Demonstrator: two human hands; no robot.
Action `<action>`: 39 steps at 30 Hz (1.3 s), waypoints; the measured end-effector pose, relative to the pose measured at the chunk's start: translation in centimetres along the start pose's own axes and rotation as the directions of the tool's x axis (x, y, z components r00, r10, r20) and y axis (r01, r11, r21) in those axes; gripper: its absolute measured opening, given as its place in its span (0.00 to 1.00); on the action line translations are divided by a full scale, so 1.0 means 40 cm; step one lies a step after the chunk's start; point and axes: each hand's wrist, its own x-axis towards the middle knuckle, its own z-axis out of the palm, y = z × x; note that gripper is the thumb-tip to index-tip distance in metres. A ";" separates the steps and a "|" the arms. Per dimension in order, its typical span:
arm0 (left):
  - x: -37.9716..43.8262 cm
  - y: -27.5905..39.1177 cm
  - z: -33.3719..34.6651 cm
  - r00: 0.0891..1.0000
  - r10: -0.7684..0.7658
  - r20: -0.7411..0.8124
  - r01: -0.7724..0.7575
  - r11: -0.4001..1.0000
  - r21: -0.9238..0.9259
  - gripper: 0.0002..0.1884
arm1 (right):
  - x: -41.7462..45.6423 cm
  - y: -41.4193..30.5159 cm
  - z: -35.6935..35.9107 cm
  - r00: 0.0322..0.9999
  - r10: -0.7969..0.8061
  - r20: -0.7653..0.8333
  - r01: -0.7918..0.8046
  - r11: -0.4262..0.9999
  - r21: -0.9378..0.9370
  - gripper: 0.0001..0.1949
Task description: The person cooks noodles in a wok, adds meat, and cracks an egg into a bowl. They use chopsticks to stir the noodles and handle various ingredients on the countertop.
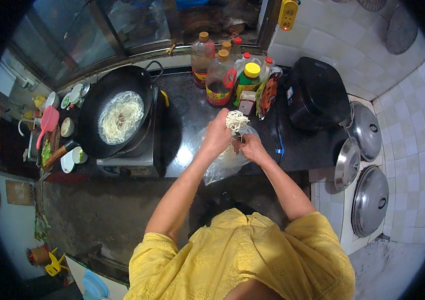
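My left hand [217,132] grips a bundle of pale noodles [237,120] whose loose ends stick out past the fingers. A clear plastic bag [224,169] lies below at the counter's front edge, with more noodles [229,153] showing through it. At the bag's mouth my right hand [253,148] has curled fingers on the plastic; its fingertips are partly hidden. To the left, a black wok [122,80] stands on a portable stove [130,165]. Noodles [121,118] lie in liquid in the wok, with a small brown patch among them.
Sauce bottles [221,80] and a yellow-capped jar [249,77] stand behind my hands. A black appliance [317,93] and metal lids [370,202] are at the right. The wok's wooden handle [56,155] points left, near a pink ladle [49,120] and small bowls [67,127].
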 end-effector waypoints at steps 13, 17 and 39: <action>0.041 0.117 -0.204 0.992 0.016 -0.128 -0.025 0.997 -0.067 0.08 | 0.038 0.045 0.020 0.985 0.166 -0.033 -0.168 0.927 -0.334 0.15; 0.080 0.125 -0.331 0.973 0.144 -0.182 -0.151 0.988 -0.029 0.07 | 0.090 0.137 0.030 0.994 0.102 0.031 -0.066 0.814 -0.577 0.13; 0.156 -0.366 -0.972 0.972 -0.101 -0.214 0.173 0.919 0.354 0.19 | 0.022 -0.206 -0.024 0.914 0.267 0.304 0.318 -0.010 -0.948 0.09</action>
